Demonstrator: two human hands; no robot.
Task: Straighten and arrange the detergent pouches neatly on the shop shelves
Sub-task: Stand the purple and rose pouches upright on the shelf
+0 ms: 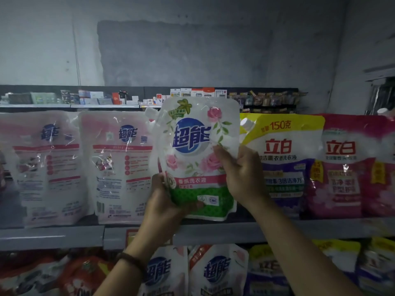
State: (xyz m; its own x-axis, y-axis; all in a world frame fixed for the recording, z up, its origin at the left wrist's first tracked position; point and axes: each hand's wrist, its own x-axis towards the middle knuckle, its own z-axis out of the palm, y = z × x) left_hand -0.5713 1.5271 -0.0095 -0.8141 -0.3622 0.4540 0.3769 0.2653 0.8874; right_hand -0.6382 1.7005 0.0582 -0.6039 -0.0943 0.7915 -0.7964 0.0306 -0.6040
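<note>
A white detergent pouch (196,135) with pink roses, a blue logo and a green bottom band is upright in the middle of the shelf row, its front facing me. My left hand (168,201) grips its lower left corner, thumb across the front. My right hand (239,171) holds its right edge, fingers curled round it. Left of it stand two pink-and-white pouches (121,165) (47,167) with their backs facing out. On its right stand a yellow-and-purple pouch (284,159) and a magenta pouch (342,167).
The grey shelf lip (64,236) runs across below the pouches. More pouches (215,272) fill the shelf underneath. A higher shelf (106,99) behind carries small boxed goods. A grey wall rises above.
</note>
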